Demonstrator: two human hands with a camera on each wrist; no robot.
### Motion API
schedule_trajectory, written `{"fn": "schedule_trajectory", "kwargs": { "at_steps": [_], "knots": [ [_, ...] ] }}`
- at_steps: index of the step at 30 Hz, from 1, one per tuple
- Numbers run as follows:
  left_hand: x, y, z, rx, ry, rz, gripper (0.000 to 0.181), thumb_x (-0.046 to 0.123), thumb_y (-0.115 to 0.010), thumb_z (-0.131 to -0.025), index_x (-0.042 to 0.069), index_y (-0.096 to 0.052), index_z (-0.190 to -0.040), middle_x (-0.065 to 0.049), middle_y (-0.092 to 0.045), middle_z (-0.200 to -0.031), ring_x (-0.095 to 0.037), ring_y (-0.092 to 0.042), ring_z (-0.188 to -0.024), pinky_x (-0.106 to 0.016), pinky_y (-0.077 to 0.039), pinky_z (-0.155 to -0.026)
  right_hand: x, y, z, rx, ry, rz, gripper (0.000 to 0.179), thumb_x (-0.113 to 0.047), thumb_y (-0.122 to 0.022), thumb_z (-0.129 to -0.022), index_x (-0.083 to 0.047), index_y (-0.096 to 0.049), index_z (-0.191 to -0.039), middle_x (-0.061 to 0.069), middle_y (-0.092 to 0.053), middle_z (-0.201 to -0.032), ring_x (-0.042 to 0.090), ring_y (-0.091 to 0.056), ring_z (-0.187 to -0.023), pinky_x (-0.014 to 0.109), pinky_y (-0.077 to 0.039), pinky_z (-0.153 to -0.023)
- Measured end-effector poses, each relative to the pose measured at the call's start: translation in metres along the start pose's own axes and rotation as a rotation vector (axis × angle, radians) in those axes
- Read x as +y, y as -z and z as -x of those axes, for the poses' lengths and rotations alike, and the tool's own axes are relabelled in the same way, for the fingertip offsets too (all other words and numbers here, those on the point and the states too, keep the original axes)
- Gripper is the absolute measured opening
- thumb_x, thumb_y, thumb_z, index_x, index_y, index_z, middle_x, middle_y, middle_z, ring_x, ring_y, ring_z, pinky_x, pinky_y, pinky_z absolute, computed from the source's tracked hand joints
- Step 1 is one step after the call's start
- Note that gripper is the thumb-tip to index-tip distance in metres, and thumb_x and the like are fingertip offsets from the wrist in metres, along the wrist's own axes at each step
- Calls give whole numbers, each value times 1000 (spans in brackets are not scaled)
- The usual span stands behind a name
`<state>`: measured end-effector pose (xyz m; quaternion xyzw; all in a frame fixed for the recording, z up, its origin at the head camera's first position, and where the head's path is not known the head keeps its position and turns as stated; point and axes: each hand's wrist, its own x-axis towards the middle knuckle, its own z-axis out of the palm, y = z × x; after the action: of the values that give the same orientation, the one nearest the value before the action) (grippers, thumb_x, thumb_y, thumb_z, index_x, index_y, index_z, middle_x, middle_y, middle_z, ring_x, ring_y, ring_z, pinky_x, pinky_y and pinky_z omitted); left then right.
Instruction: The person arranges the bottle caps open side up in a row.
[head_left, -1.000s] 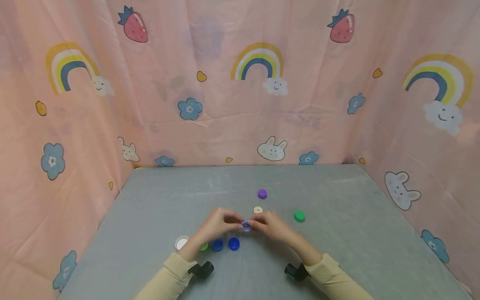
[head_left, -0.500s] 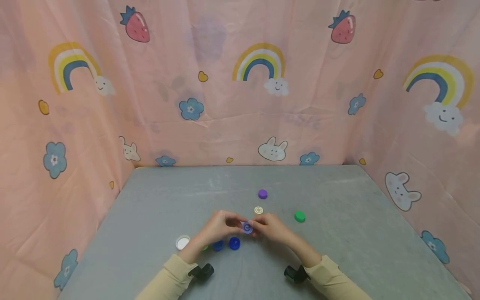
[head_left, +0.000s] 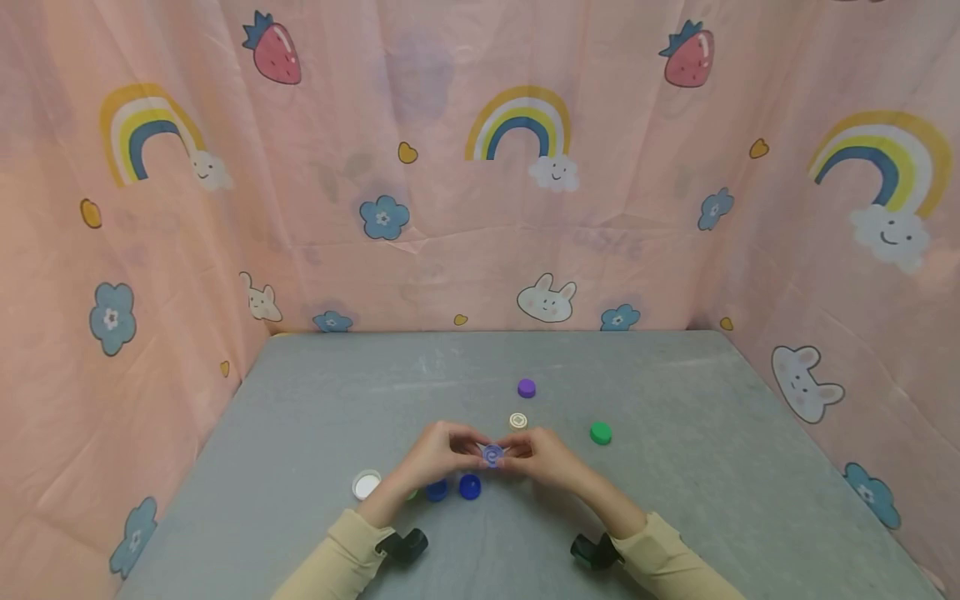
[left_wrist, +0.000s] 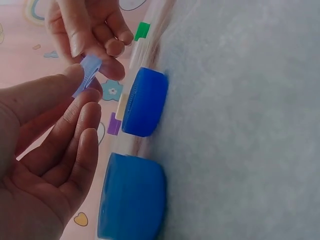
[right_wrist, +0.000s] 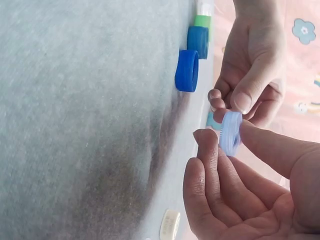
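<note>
Just below the centre of the head view, we see a small, pale lilac-blue cap (head_left: 492, 455) held above a grey table (head_left: 750, 433); the left hand (head_left: 442, 450), reaching in from the lower left, pinches one side of its rim between thumb and fingers; the right hand (head_left: 542, 457), from the lower right, pinches the opposite side, its spare fingers loosely bent; we judge the cap to be light, stiff plastic, unlikely to crush or break, though its smooth face could slip; its edge, where we seem to make out fine ridges in the right wrist view, looks the surest hold, taken gently at opposite points with the thumb facing the fingers.
</note>
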<state>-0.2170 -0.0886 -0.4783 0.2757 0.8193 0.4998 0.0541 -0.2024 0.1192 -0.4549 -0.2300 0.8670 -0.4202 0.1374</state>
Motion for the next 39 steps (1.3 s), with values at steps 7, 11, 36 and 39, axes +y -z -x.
{"fn": "schedule_trajectory", "kwargs": {
  "at_steps": [7,11,36,39],
  "knots": [
    [23,4,5,-14,43,-13,23,13,-72,-73,5,-68,-94,-7,-68,-79,-19,-63,-71,-19,-48,-60,-3,0,2,10,8,-1,33,-19,-67,-78,-3,-62,-107,5,-68,-85,14,-64,-77,22,-48,-61],
    [32,6,7,-29,41,-2,23,13,-72,-73,3,-68,-93,-8,-68,-79,-19,-63,-71,-19,-47,-61,-3,1,3,18,0,18,30,-19,-67,-78,-5,-63,-105,4,-68,-84,13,-64,-76,22,-48,-61],
    [1,-10,-2,-153,2,15,22,15,-76,-68,10,-68,-88,0,-68,-77,-4,-62,-67,-21,-50,-62,8,-2,12,43,73,52,28,-12,-75,-68,-2,-65,-92,8,-68,-79,14,-65,-70,17,-49,-58],
    [0,-12,-3,-168,8,13,22,15,-76,-67,10,-68,-87,0,-68,-77,-5,-62,-66,-20,-50,-61,12,-4,12,41,87,56,28,-13,-76,-67,-3,-65,-90,7,-68,-78,14,-65,-69,17,-49,-58]
  ]
}}
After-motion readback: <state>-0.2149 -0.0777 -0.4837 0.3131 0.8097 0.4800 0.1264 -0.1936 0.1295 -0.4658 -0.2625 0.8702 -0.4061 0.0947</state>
